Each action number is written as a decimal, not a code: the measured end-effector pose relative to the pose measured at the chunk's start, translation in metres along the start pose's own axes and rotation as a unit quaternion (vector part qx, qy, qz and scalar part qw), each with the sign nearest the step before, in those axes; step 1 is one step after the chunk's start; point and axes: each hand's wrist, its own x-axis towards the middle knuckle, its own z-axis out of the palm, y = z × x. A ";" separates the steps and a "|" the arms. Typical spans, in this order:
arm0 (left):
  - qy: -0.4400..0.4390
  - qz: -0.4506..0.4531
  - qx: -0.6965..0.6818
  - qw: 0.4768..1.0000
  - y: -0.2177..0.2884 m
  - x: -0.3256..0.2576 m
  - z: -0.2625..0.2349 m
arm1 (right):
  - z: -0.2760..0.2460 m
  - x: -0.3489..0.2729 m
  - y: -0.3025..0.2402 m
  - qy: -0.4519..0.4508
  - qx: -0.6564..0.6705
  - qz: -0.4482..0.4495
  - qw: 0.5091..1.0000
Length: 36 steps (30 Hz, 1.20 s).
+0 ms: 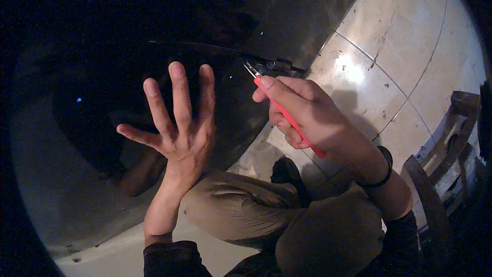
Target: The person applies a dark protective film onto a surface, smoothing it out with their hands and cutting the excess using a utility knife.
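My right hand [302,107] grips a slim red-handled tool [289,115], its thumb lying along the handle. The tool's metal tip looks split into two prongs and points up and left, at the edge of a dark glossy panel [225,118]. Close beyond the tip is a small black fitting [279,65], whose details are lost in shadow. With fingers spread, my left hand [184,128] is over the panel and holds nothing. Whether its fingertips touch the surface, I cannot tell.
Pale tiles [400,61] cover the floor at the right. My bent legs in brown trousers [246,205] are below the hands, beside a dark shoe [286,174]. A worn, dark slatted object [433,190] stands at the far right. Deep shadow hides the upper left.
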 end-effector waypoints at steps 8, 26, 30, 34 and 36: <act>0.013 0.002 0.015 1.000 0.003 0.000 0.003 | -0.002 0.001 -0.003 -0.020 0.013 0.011 1.000; 0.004 0.015 0.026 1.000 0.001 0.003 0.002 | 0.016 -0.006 -0.009 0.016 0.100 0.017 0.995; 0.006 0.012 0.023 1.000 0.001 0.001 0.002 | 0.015 -0.004 -0.007 -0.013 0.108 0.023 0.994; -0.003 0.012 0.022 1.000 0.002 0.002 0.000 | 0.020 -0.004 -0.008 0.004 0.127 0.016 0.992; -0.002 0.007 0.016 1.000 0.004 0.000 0.002 | 0.024 -0.002 -0.009 0.025 0.126 0.027 0.991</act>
